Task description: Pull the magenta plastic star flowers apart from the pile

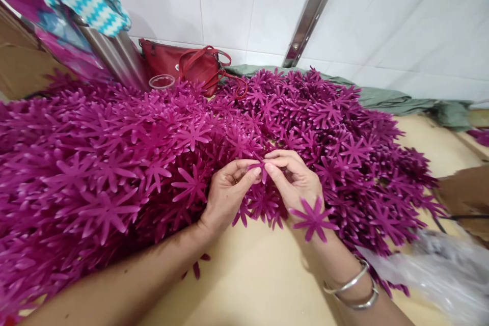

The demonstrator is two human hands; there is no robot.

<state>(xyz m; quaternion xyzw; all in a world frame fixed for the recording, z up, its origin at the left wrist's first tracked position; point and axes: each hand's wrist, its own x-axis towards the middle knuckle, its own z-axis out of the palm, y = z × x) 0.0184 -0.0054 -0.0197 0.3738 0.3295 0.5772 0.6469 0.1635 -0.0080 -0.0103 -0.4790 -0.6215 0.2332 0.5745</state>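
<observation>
Pinching one purple flower [264,175], the left hand [226,189] and right hand [301,182] have thumbs and fingers clamped on it; it sits between their tips. One more flower [314,220] overlaps the right wrist [329,249]. Uncountable heaped flowers [110,163] spread toward the worktop's [237,280] far edge, near one red bag [164,58].

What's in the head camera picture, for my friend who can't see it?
A person's left hand and right hand together pinch a small purple flower piece. Another flower shows at the right wrist. A big heap of purple flowers spreads around them on a tan surface, with a red bag behind.
</observation>
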